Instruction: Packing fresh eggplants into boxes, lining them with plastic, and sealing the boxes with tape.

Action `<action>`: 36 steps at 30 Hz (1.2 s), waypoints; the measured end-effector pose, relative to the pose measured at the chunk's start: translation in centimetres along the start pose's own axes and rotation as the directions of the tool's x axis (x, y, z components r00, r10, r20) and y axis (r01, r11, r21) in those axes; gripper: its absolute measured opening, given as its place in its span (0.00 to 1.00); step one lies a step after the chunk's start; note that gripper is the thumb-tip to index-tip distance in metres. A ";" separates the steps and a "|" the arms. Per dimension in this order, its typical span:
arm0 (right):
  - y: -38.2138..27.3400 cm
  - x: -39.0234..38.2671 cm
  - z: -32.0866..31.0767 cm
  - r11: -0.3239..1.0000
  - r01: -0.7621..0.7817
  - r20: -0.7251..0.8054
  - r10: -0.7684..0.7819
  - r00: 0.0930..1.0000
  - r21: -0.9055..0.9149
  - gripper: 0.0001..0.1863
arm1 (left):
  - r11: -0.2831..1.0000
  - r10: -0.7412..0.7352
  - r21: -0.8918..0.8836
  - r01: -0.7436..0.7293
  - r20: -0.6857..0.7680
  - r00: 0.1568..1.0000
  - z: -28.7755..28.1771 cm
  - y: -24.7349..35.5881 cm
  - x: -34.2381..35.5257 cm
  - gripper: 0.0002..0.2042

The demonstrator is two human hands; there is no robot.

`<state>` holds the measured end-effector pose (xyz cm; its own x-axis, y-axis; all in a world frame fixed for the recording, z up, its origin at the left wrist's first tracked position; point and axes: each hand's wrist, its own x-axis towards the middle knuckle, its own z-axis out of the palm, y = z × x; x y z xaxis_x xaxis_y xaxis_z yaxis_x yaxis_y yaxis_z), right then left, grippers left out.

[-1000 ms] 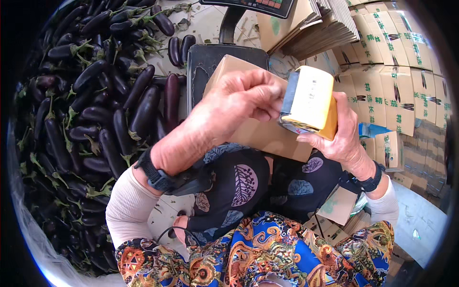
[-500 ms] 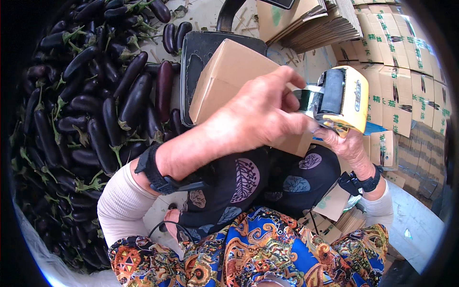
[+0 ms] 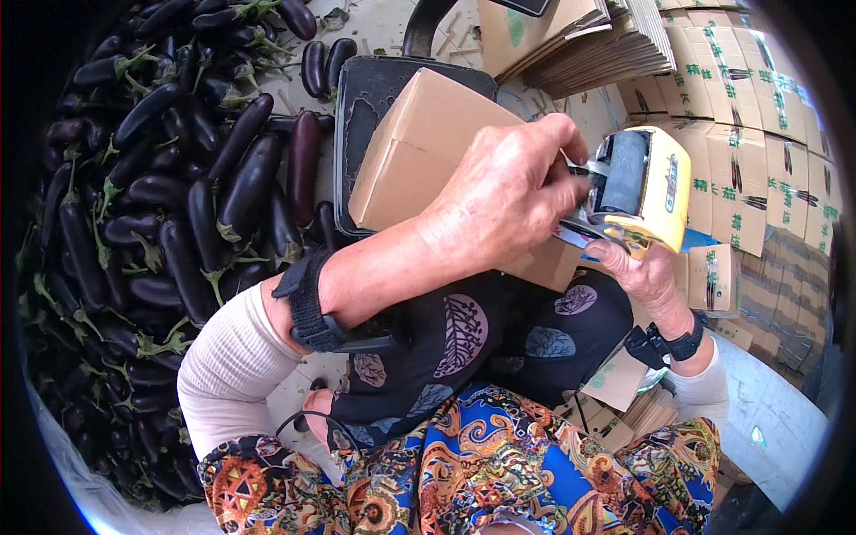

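My right hand (image 3: 653, 278) grips a yellow tape dispenser (image 3: 667, 192) with a dark roller, held up in front of the box. From the left, my left hand (image 3: 508, 187) reaches across to it. Its thumb and fingers pinch the tape end beside the roller; the fingers partly hide the tape. Behind and below my left hand, a plain brown cardboard box (image 3: 432, 134) lies tilted on a black scale-like platform (image 3: 361, 94). My forearm and hand cover part of the box.
A large heap of eggplants (image 3: 187, 205) spreads along the left. Flattened cardboard sheets (image 3: 606, 58) lean at the back. Printed cartons (image 3: 740, 152) are stacked on the right, above a pale panel (image 3: 767, 410). My patterned trouser legs (image 3: 526, 334) are just below the box.
The fingers of my left hand have closed on the tape and moved slightly right, nearer the roller. The dispenser stays almost in place in my right hand.
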<state>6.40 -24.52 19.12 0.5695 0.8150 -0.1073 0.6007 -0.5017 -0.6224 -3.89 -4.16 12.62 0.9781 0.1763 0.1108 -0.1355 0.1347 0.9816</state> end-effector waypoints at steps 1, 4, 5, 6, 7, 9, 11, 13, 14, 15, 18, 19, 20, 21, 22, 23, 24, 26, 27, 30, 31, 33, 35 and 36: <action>0.0 0.1 0.1 1.000 0.003 0.002 -0.003 1.000 0.000 0.42 | 0.999 0.038 0.017 -0.038 -0.029 0.999 0.0 -0.3 0.2 0.09; 0.3 0.2 0.0 0.999 0.031 0.028 -0.030 0.999 -0.035 0.43 | 0.944 -0.203 -0.254 0.210 0.053 0.978 -0.2 -0.5 0.6 0.07; 0.2 0.2 0.0 0.997 0.047 0.011 -0.047 0.999 -0.061 0.43 | 0.894 -0.273 -0.347 0.283 0.077 0.959 -0.3 -0.1 0.5 0.08; 0.1 0.1 0.1 0.994 0.064 -0.005 -0.065 0.998 -0.086 0.43 | 0.894 -0.272 -0.349 0.283 0.080 0.959 -0.3 0.1 0.5 0.08; -0.1 0.1 0.2 0.994 0.062 -0.006 -0.063 0.998 -0.088 0.43 | 0.892 -0.287 -0.341 0.296 0.079 0.955 -0.3 0.4 0.5 0.08; -0.5 0.3 0.5 0.995 0.019 -0.024 -0.022 0.999 -0.098 0.42 | 0.891 -0.306 -0.328 0.312 0.072 0.949 -0.4 0.2 0.5 0.09; -0.9 1.0 0.6 0.981 0.115 -0.041 -0.123 0.992 -0.159 0.42 | 0.969 -0.144 -0.213 0.129 -0.055 0.988 -0.2 -0.6 0.4 0.07; -2.2 1.9 0.8 0.949 0.218 -0.071 -0.239 0.968 -0.229 0.42 | 0.991 -0.061 -0.125 0.046 -0.120 0.991 -0.6 -0.8 0.2 0.07; -2.7 2.2 0.8 0.949 0.216 -0.075 -0.238 0.968 -0.228 0.42 | 0.999 0.027 -0.035 -0.034 -0.173 0.985 -0.8 -1.0 0.0 0.07; -3.0 2.5 0.8 0.939 0.237 -0.037 -0.253 0.967 -0.248 0.42 | 0.993 -0.021 -0.119 0.001 -0.163 0.986 -1.3 -0.9 -0.3 0.08; -3.3 2.8 0.8 0.936 0.242 -0.002 -0.251 0.968 -0.256 0.42 | 0.986 -0.155 -0.076 0.147 -0.110 0.982 -3.8 0.4 -1.8 0.10; -3.9 3.0 0.6 0.912 0.288 0.043 -0.288 0.957 -0.291 0.43 | 0.988 -0.148 -0.062 0.140 -0.141 0.979 -4.5 0.3 -2.5 0.07; -4.3 3.2 0.6 0.885 0.336 0.089 -0.325 0.941 -0.322 0.43 | 0.978 -0.207 -0.072 0.196 -0.195 0.959 -5.4 0.8 -3.3 0.08; -4.4 3.2 0.6 0.890 0.320 0.095 -0.305 0.947 -0.324 0.43 | 0.969 -0.246 -0.076 0.236 -0.207 0.947 -6.2 0.9 -3.9 0.08; -4.4 3.2 0.7 0.890 0.321 0.093 -0.308 0.947 -0.323 0.43 | 0.958 -0.285 -0.080 0.274 -0.220 0.933 -6.8 1.0 -4.3 0.08; -4.5 3.3 0.8 0.889 0.326 0.082 -0.317 0.945 -0.321 0.43 | 0.960 -0.276 -0.016 0.281 -0.252 0.927 -7.1 1.2 -4.5 0.08; -4.6 3.4 1.0 0.888 0.331 0.072 -0.326 0.943 -0.319 0.43 | 0.960 -0.275 -0.015 0.281 -0.255 0.927 -7.1 1.2 -4.4 0.08; -4.6 3.3 1.1 0.896 0.318 0.056 -0.317 0.947 -0.309 0.42 | 0.982 -0.157 0.053 0.179 -0.288 0.945 -6.8 0.9 -3.9 0.07; -4.6 3.4 1.2 0.904 0.303 0.039 -0.305 0.951 -0.301 0.42 | 0.982 -0.057 0.154 0.106 -0.297 0.953 -6.7 0.2 -3.9 0.07; -4.8 3.5 1.4 0.902 0.314 0.040 -0.317 0.948 -0.296 0.40 | 0.942 0.044 0.332 0.048 -0.263 0.964 -7.1 -0.5 -3.7 0.08; -4.7 3.5 1.4 0.902 0.313 0.041 -0.315 0.948 -0.298 0.40 | 0.943 0.044 0.330 0.047 -0.263 0.964 -6.9 -0.3 -3.6 0.08; -4.4 3.6 1.4 0.900 0.327 0.018 -0.337 0.941 -0.288 0.40 | 0.982 -0.029 0.177 0.073 -0.239 0.971 -6.6 0.2 -3.3 0.08; -4.7 3.7 1.5 0.900 0.324 0.024 -0.331 0.943 -0.291 0.39 | 0.989 -0.067 0.113 0.098 -0.254 0.965 -6.3 0.7 -3.3 0.08; -4.8 3.7 1.5 0.901 0.317 0.029 -0.323 0.946 -0.298 0.39 | 0.992 -0.104 0.046 0.120 -0.263 0.959 -6.0 0.8 -3.2 0.08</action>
<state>4.79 -18.65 20.57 0.3284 0.9414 0.0775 0.8884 -0.2799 -0.3638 -8.13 1.27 12.11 0.9105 0.4119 -0.0368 -0.0095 0.1100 0.9939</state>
